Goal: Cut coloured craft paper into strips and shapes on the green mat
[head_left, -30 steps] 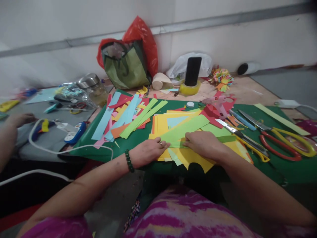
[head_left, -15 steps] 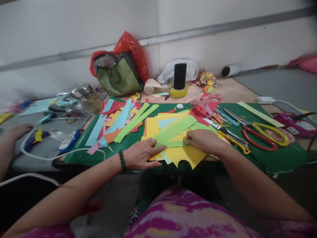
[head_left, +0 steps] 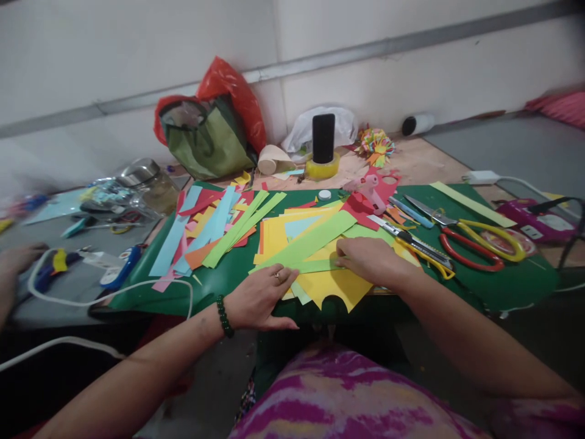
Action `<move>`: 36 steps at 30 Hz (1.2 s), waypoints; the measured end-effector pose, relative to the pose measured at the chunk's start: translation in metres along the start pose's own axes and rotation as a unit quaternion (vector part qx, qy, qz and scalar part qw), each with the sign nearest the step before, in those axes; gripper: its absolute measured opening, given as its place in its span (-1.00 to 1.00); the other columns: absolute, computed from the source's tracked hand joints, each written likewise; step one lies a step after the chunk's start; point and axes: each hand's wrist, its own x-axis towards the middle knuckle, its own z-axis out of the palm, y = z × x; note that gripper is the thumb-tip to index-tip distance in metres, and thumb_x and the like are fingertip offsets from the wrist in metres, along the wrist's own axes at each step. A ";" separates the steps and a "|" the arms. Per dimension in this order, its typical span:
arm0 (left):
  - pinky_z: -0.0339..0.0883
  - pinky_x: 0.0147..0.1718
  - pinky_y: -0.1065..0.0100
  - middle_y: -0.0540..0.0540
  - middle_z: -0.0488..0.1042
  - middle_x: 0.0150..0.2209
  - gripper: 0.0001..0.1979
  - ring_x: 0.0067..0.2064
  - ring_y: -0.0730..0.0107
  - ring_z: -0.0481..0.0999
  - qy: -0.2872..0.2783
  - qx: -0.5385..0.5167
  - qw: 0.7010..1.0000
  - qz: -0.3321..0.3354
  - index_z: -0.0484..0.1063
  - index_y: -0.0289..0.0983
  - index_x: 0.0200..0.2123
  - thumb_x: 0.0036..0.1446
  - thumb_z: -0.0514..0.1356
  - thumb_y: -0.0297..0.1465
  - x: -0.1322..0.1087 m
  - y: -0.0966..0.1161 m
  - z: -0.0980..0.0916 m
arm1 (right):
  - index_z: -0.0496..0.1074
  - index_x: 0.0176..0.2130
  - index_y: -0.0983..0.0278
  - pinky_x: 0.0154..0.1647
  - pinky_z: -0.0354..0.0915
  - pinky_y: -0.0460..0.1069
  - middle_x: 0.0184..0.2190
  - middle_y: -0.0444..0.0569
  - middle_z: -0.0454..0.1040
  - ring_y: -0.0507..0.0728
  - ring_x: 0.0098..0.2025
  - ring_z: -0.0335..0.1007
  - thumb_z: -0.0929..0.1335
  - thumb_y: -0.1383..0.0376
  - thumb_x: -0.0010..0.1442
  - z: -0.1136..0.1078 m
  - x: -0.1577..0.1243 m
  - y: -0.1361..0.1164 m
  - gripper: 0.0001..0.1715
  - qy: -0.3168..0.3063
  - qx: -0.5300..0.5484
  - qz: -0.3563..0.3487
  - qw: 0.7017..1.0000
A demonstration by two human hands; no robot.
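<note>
My left hand [head_left: 262, 297], with a ring and a green bead bracelet, lies with its fingers stretched out and thumb apart on the left part of a light green paper strip [head_left: 317, 266]. The fingers of my right hand [head_left: 369, 259] are closed on the right end of this strip. Beneath both hands is a pile of yellow paper sheets [head_left: 340, 285], the lowest showing a curved cutout. A wider green paper strip [head_left: 313, 236] lies slanted across the pile, just beyond my hands.
Cut paper strips [head_left: 214, 228] lie on the green mat [head_left: 219, 285] to the left. Right of the pile are a yellow box cutter [head_left: 418, 247], scissors [head_left: 475, 241] and a pink glue gun [head_left: 372, 192]. A phone [head_left: 323, 139] stands behind. Another person's hand [head_left: 22, 259] is at far left.
My left hand has slid slightly left and toward me, its thumb now lower at the table edge. My right hand stays on the strip's right end. The whole view has shifted a little.
</note>
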 end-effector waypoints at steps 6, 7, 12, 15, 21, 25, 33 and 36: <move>0.31 -0.13 0.14 -0.29 0.42 -0.12 0.01 -0.15 0.06 0.39 -0.021 0.018 0.999 -0.035 0.15 -0.40 0.26 0.05 -0.12 0.30 0.009 0.010 -0.006 | 0.35 0.05 0.33 -0.21 0.12 0.06 -0.09 0.15 0.46 0.27 -0.05 0.32 0.20 0.46 0.29 0.010 -0.010 -0.013 -0.65 0.139 -0.122 -0.159 0.970; 0.31 -0.15 0.15 -0.28 0.41 -0.13 0.02 -0.16 0.07 0.39 -0.023 0.026 0.999 -0.040 0.15 -0.39 0.26 0.03 -0.12 0.32 0.012 0.011 -0.007 | 0.37 0.03 0.32 -0.21 0.12 0.06 -0.11 0.14 0.46 0.26 -0.06 0.31 0.20 0.46 0.30 0.013 -0.011 -0.017 -0.66 0.145 -0.128 -0.193 0.962; 0.33 -0.23 0.17 -0.26 0.40 -0.17 0.03 -0.18 0.08 0.39 -0.031 0.048 0.997 -0.052 0.18 -0.38 0.25 0.02 -0.16 0.33 0.016 0.014 -0.011 | 0.42 -0.10 0.35 -0.26 0.12 0.06 -0.22 0.08 0.45 0.21 -0.13 0.27 0.24 0.37 0.33 0.028 -0.010 -0.023 -0.79 0.154 -0.128 -0.313 0.928; 0.33 -0.25 0.17 -0.24 0.39 -0.18 0.00 -0.19 0.09 0.40 -0.036 0.051 0.997 -0.056 0.20 -0.36 0.24 0.04 -0.17 0.32 0.016 0.014 -0.012 | 0.43 -0.10 0.39 -0.27 0.12 0.06 -0.25 0.07 0.44 0.20 -0.15 0.25 0.27 0.37 0.31 0.034 -0.010 -0.019 -0.79 0.161 -0.126 -0.320 0.925; 0.34 -0.24 0.17 -0.25 0.40 -0.18 -0.04 -0.18 0.08 0.40 -0.043 0.055 0.996 -0.058 0.21 -0.35 0.23 0.07 -0.14 0.29 0.017 0.013 -0.014 | 0.45 -0.12 0.40 -0.30 0.12 0.06 -0.28 0.07 0.44 0.20 -0.18 0.22 0.30 0.39 0.29 0.038 -0.015 -0.009 -0.81 0.186 -0.115 -0.289 0.932; 0.34 -0.28 0.19 -0.25 0.40 -0.17 -0.04 -0.19 0.09 0.41 -0.058 0.059 0.995 -0.062 0.21 -0.34 0.24 0.07 -0.15 0.29 0.019 0.013 -0.016 | 0.44 -0.06 0.41 -0.29 0.14 0.06 -0.29 0.08 0.43 0.21 -0.19 0.22 0.29 0.41 0.27 0.044 -0.016 0.002 -0.76 0.207 -0.103 -0.292 0.928; 0.35 -0.28 0.19 -0.27 0.38 -0.14 -0.08 -0.18 0.09 0.41 -0.060 0.035 0.995 -0.065 0.20 -0.36 0.26 0.12 -0.12 0.25 0.018 0.013 -0.019 | 0.48 -0.08 0.33 -0.28 0.18 0.05 -0.29 0.09 0.45 0.19 -0.25 0.24 0.27 0.45 0.24 0.061 -0.026 0.063 -0.72 0.289 -0.098 -0.245 0.920; 0.34 -0.28 0.24 -0.19 0.38 -0.18 -0.32 -0.21 0.18 0.41 -0.061 0.021 0.995 -0.082 0.30 -0.28 0.19 0.28 -0.15 0.07 0.024 0.011 -0.025 | 0.48 -0.07 0.30 -0.24 0.23 0.04 -0.24 0.10 0.48 0.18 -0.24 0.28 0.21 0.48 0.26 0.065 -0.032 0.081 -0.65 0.351 -0.053 -0.204 0.912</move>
